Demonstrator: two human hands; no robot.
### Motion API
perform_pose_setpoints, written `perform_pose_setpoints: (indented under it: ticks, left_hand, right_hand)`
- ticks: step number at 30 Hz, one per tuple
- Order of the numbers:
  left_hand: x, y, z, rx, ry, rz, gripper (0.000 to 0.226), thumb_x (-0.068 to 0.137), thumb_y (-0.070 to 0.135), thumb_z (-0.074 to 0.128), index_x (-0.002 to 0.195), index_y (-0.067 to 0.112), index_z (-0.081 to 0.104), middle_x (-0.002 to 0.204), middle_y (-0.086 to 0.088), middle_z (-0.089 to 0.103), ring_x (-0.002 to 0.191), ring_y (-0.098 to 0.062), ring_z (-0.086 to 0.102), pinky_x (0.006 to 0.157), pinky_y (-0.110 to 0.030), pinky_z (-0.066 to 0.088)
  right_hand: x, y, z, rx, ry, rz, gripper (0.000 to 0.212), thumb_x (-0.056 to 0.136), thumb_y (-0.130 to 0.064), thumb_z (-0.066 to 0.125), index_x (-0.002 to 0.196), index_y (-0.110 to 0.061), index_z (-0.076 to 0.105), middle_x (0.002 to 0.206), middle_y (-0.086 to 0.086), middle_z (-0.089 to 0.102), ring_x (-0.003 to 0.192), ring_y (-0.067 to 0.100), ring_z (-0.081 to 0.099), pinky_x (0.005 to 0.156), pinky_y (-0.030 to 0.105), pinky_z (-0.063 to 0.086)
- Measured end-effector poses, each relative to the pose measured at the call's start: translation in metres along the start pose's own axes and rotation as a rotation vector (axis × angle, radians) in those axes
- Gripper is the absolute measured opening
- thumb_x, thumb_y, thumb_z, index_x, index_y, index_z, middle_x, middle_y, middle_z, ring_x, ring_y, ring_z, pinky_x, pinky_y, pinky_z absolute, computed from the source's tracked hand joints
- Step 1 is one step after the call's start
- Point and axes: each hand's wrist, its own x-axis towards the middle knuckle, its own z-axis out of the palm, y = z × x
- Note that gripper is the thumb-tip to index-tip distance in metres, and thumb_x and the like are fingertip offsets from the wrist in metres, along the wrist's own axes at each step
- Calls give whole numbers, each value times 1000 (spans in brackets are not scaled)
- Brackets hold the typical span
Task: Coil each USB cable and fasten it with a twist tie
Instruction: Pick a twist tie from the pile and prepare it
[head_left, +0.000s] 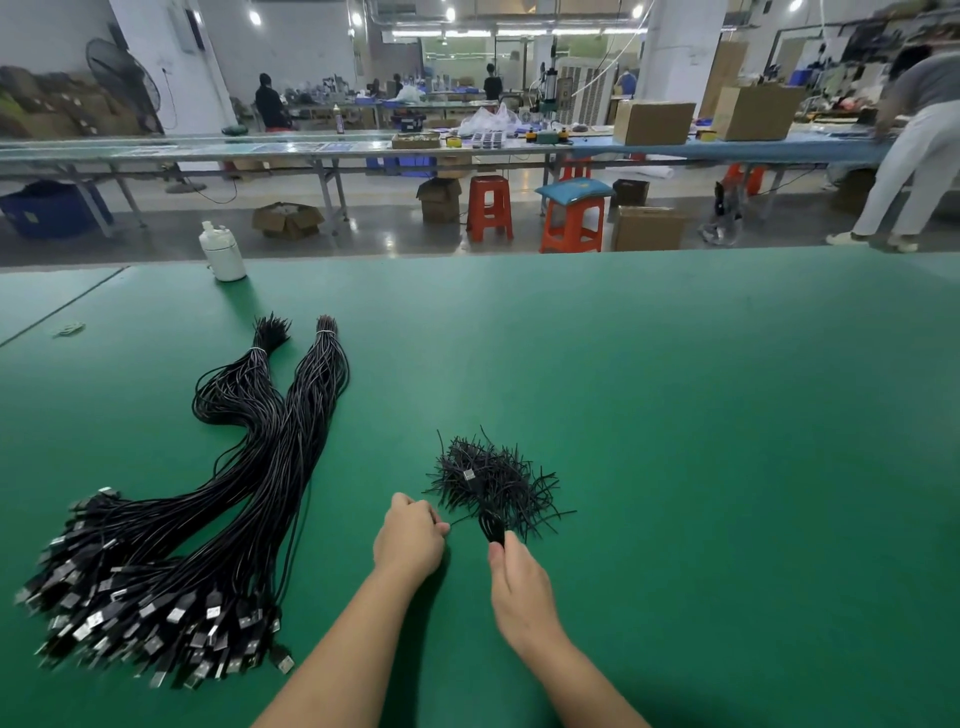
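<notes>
1. The wide green work table (675, 415) fills the lower view, bearing everything close by.
2. Two long bundles of black USB cables (223, 483) lie at the left, each tied with a white band near its far end. Their long axis runs from the far bare-wire tips toward the near left, where the silver plugs fan out in a heap.
3. A loose pile of short black twist ties (493, 483) sits right of the bundles, apart from them, with ties sticking out in all directions.
4. The right hand (519, 587) pinches a small black coiled cable (493, 527) at the pile's near edge.
5. The left hand (410, 535) is curled, pinching a thin black strand; which one I cannot tell.
6. A white plastic bottle (222, 253) stands at the far edge.
</notes>
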Motion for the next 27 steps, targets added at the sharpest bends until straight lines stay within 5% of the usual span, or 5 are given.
perform_pose_setpoints:
  ticks: [5,15,18,22,27]
  left_hand:
    - [-13,0,-7,88,-17,56,7,98,24,52,97,19,57,101,1,52,94,-21,56,78,-35,46]
    - [-56,6,0,-682,-73,225,26,92,5,63,80,26,71,77,15,73,73,6,61,69,-9,42]
    - [-58,5,-1,-541,-75,287,31,91,10,66,72,34,64,66,22,64,66,8,55,64,-9,38]
    - [-62,6,-2,-312,-30,383,17,92,21,64,81,35,64,79,18,62,77,5,56,70,-8,38]
    - [-70,8,1,116,221,580,5,88,19,64,83,19,62,80,9,48,76,-18,55,64,-26,42]
  right_hand:
    - [-1,0,-1,38,-8,-1,31,107,-34,32,76,-29,29,77,-9,43,69,11,41,70,38,38]
    - [0,-2,-2,-14,-112,-8,18,105,-40,32,100,-26,42,90,-6,62,85,25,58,74,38,45]
    - [3,-3,-6,69,-121,34,19,105,-38,35,118,-28,45,111,-3,66,103,27,61,79,35,43]
    - [4,-3,-7,62,-128,51,28,105,-36,36,79,-30,32,79,-7,55,83,27,57,75,43,45]
    - [4,-1,-4,97,-106,67,32,104,-38,35,74,-27,30,73,-6,52,75,23,53,71,42,42]
